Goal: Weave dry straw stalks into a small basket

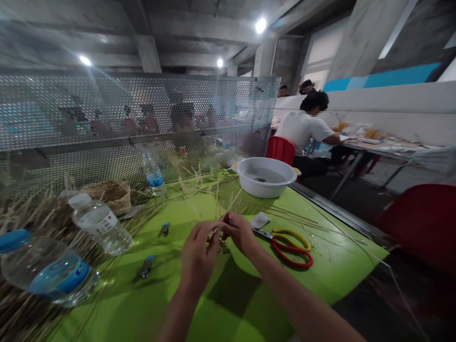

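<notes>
Both my hands meet over the green table (160, 304), closed around a small woven piece of straw-coloured strips (223, 243). My left hand (201, 249) grips it from the left with bent fingers. My right hand (240, 232) pinches at its upper right side, where the fingertips hide the exact hold. Loose strip ends stick up and fan out beyond the fingers. Scissors (292, 247) with one yellow and one red handle lie just right of my right hand, beside a small white scrap (260, 220). Two small clips (166, 229) rest left of my left hand.
Water bottles (103, 223) stand on the left among bundles of dry strips (24, 209) and a woven basket (110, 194). A white basin (267, 178) of water sits at the back right. A perforated metal screen (135, 123) borders the far edge. A person (302, 126) sits beyond.
</notes>
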A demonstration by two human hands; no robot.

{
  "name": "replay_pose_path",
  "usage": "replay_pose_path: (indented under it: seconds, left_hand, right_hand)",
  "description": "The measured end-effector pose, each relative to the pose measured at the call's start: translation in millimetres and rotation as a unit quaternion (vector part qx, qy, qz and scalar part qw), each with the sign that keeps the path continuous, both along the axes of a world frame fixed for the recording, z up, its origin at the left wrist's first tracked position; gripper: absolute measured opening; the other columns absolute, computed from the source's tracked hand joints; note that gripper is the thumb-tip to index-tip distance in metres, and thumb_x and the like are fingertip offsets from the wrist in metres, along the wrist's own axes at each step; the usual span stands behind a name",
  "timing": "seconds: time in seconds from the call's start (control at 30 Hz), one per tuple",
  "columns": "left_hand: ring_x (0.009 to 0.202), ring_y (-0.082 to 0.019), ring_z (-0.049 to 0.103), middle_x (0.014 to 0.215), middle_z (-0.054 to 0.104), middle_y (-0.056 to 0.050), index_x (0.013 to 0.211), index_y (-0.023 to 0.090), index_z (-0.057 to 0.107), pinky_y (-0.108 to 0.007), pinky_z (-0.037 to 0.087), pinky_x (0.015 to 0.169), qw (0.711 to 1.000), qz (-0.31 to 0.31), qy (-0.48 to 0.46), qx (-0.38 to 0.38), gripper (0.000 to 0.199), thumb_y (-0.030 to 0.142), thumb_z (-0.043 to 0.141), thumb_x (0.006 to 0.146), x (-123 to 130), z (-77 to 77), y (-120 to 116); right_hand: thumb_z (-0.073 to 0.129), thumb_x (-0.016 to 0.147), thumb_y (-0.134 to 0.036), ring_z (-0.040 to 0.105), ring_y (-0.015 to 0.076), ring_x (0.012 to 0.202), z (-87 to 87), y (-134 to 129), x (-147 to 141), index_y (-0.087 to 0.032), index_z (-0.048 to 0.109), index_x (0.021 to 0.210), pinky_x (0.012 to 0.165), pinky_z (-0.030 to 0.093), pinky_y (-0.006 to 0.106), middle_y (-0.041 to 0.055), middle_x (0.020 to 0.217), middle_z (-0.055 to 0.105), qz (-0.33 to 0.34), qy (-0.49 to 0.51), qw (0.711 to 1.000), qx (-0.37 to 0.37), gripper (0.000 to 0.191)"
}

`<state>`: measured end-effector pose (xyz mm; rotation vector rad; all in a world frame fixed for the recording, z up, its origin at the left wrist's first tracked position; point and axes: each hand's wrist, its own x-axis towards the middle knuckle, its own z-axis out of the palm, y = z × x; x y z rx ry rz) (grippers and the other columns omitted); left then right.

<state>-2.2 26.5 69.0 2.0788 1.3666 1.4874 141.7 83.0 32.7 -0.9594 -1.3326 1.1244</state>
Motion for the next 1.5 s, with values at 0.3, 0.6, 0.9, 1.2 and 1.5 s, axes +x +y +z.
replay_pose_path:
  seconds: [0.3,0.6,0.9,1.2,1.5]
  left_hand:
    - [0.11,-0.025,0.061,0.129,0.062,-0.011,0.132,0.022,0.051,-0.037,0.045,0.093,0.986,-0.031,-0.041,-0.157,0.046,0.016,0.049,0.087,-3,-22.4,16]
    - [0.068,-0.013,0.056,0.113,0.06,-0.008,0.123,0.022,0.052,-0.028,0.048,0.067,0.998,-0.009,-0.02,-0.06,0.034,0.017,0.049,0.09,-2,-13.9,10]
    - [0.11,-0.021,0.057,0.114,0.054,-0.01,0.11,0.021,0.058,-0.032,0.055,0.083,0.987,0.057,0.024,0.148,0.022,0.012,0.053,0.091,-1,-10.7,7]
    - [0.127,-0.021,0.052,0.137,0.052,-0.011,0.13,0.023,0.052,-0.033,0.046,0.104,0.962,-0.004,0.103,0.251,0.05,-0.001,0.054,0.086,5,-9.1,-8]
    - [0.105,-0.024,0.065,0.12,0.064,-0.012,0.122,0.022,0.055,-0.036,0.053,0.086,0.998,0.019,0.065,-0.01,0.032,0.015,0.043,0.093,2,-20.7,10]
  right_hand:
    - [0.063,0.077,-0.022,0.054,0.0127,0.055,6.4,-8,-2,-0.021,0.06,0.072,0.053,0.04,0.023,-0.0028,0.062,0.06,-0.031,-0.107,0.991,0.079,0.006]
    - [0.061,0.075,-0.018,0.051,0.0136,0.058,8.5,-10,-2,-0.021,0.061,0.071,0.055,0.038,0.023,-0.0027,0.063,0.059,-0.028,-0.116,0.989,0.093,0.006]
    - [0.062,0.08,-0.026,0.046,0.0119,0.057,4.5,-11,-3,-0.019,0.057,0.072,0.054,0.037,0.022,-0.003,0.064,0.054,-0.008,-0.076,0.99,0.122,0.012]
    - [0.054,0.076,-0.014,0.053,0.0135,0.062,11.2,-13,1,-0.019,0.06,0.073,0.058,0.038,0.023,-0.0015,0.067,0.061,-0.053,-0.166,0.974,0.144,0.008]
    - [0.055,0.079,-0.017,0.055,0.0143,0.062,11.7,-9,2,-0.019,0.061,0.075,0.059,0.041,0.023,-0.0007,0.068,0.062,-0.064,-0.139,0.976,0.156,0.007]
